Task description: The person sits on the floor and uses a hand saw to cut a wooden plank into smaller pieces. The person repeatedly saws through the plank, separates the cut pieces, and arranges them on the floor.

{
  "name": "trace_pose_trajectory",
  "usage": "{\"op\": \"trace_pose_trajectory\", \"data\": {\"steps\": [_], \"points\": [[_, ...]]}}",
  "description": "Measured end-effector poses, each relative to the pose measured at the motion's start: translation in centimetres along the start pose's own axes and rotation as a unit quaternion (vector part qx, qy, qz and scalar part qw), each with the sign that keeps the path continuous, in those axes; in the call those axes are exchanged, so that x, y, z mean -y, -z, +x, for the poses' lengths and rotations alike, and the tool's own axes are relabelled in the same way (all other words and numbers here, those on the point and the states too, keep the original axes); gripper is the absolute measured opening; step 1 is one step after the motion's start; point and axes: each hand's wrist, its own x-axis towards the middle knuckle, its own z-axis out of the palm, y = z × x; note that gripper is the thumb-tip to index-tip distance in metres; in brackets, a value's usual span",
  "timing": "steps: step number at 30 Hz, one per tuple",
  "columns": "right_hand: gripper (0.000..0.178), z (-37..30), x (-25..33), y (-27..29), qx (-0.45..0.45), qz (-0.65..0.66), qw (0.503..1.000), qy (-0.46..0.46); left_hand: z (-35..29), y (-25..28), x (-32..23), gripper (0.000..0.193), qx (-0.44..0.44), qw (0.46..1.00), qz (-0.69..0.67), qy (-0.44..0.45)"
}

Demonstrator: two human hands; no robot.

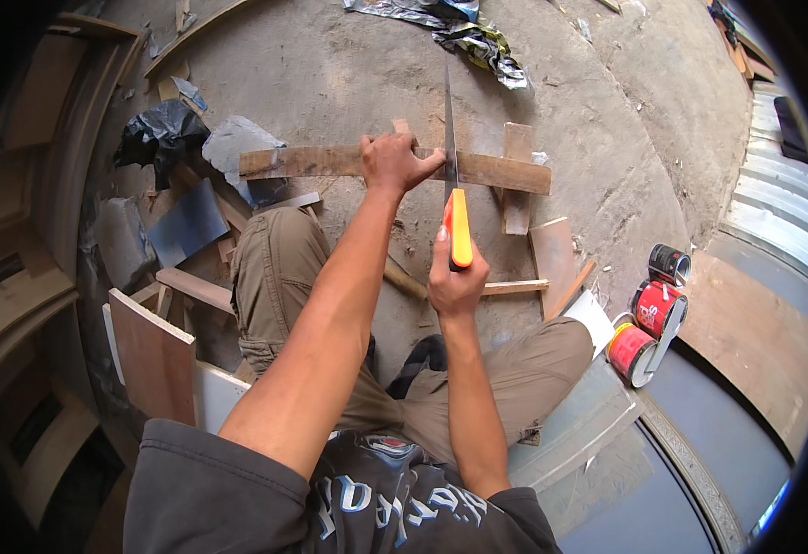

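A wooden plank [316, 162] lies crosswise in front of me, its right part over a short wood block [517, 205]. My left hand [398, 163] is closed on the plank near its middle, pressing it down, with the thumb stretched toward the blade. In my right hand [458, 280] is the orange and yellow handle of a handsaw [460, 226]. The long blade points away from me and crosses the plank just right of my left thumb. Whether the teeth have cut into the wood, I cannot tell. Another small wood piece [400, 126] shows behind the plank.
Wood offcuts and boards [150, 355] lie at my left, beside a black plastic bag [161, 137]. Several paint cans [660, 309] stand at the right near grey panels [718, 397]. Crumpled foil-like wrapping [485, 54] lies on the concrete floor ahead.
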Motion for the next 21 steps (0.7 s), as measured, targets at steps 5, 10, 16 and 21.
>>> {"op": "trace_pose_trajectory", "data": {"steps": [5,10,16,21], "points": [[0.022,-0.2,0.1,0.6,0.006,-0.003,1.000,0.001,0.2,-0.1,-0.3,0.055,0.014,1.000,0.006,0.000],[0.021,-3.3,0.2,1.7,-0.018,0.016,1.000,0.014,0.1,-1.0,-0.1,0.054,-0.010,0.999,0.030,0.006],[0.019,-3.2,1.4,2.4,0.017,-0.029,0.999,-0.020,0.5,-1.6,-0.1,0.047,0.004,0.998,0.054,0.021],[0.020,-3.2,1.6,2.4,0.004,-0.018,1.000,-0.013,0.7,-1.1,-0.5,0.049,0.024,0.999,0.038,0.029]]}}
